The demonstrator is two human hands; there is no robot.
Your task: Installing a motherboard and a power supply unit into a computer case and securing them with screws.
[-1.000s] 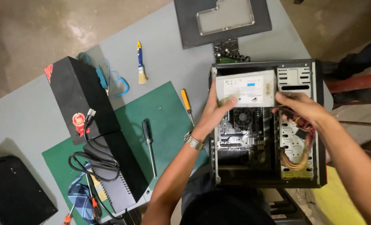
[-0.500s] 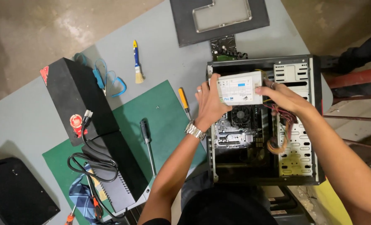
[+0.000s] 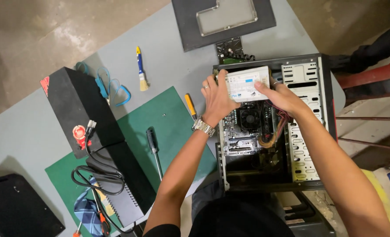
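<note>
Left hand (image 3: 217, 98): fingers spread and curled over the left end of the power supply unit (image 3: 246, 83), palm against its side, ring visible on one finger, metal watch (image 3: 203, 127) on the wrist. Grip is a wide clasp, not a pinch.

Right hand (image 3: 282, 97): closed over the unit's right end, thumb lying across the labelled top face, fingers wrapped down out of sight on the far side.

The unit is a grey metal box with a white label on top, sitting in the upper rear corner of the open computer case (image 3: 311, 127), which lies on its side on the table (image 3: 168, 61). Whether the box rests on the case frame or is carried wholly by the hands, cannot tell.

Handling, as judged: rigid sheet-metal shell, likely fairly heavy for its bulk, smooth faces with hard edges, so a hold at both ends as here looks right. A bundle of coloured cables (image 3: 274, 131) trails from it over the motherboard (image 3: 243, 131), with the cooler fan (image 3: 249, 117) just beneath; these would drag or snag if the box were swung.

Outward: yellow-handled screwdriver (image 3: 190, 105) just beside the left wrist, black-handled screwdriver (image 3: 153, 147) on the green mat (image 3: 168, 127), small brush (image 3: 140, 70), blue wrist strap (image 3: 111, 90), black box (image 3: 78, 109) with black cord (image 3: 94, 175), and the removed side panel (image 3: 223, 19) at the table's far edge.
</note>
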